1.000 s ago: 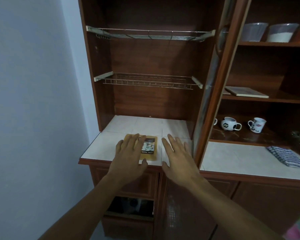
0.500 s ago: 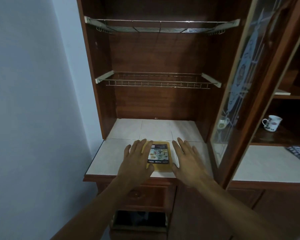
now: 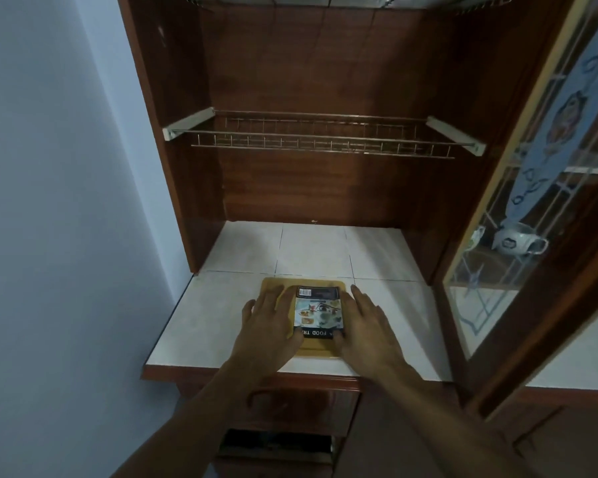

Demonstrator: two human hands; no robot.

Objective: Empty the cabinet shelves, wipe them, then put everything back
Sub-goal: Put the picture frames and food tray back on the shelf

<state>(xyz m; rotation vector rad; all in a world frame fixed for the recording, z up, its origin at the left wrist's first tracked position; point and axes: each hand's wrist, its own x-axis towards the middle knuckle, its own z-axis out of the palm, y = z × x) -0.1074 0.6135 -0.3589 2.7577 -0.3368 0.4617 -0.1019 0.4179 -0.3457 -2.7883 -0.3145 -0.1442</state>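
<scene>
A yellow food tray [image 3: 311, 284] with a printed label lies flat on the white tiled counter [image 3: 214, 319] of the wooden cabinet, near its front edge. My left hand [image 3: 268, 326] rests on the tray's left side with straight fingers. My right hand [image 3: 368, 326] lies on its right side, fingers straight too. A wire rack shelf [image 3: 321, 139] above the counter holds nothing. The edge of a second rack shows at the top.
The cabinet's glass door [image 3: 539, 208] stands open to the right of my right arm. Through the glass a white mug [image 3: 516, 241] shows on a shelf. A drawer [image 3: 277, 443] below the counter is partly open. A pale wall is on the left.
My view has moved closer and tilted down. Both hands have closed in onto the tray's two sides, and the tray now lies a little farther from the front edge.
</scene>
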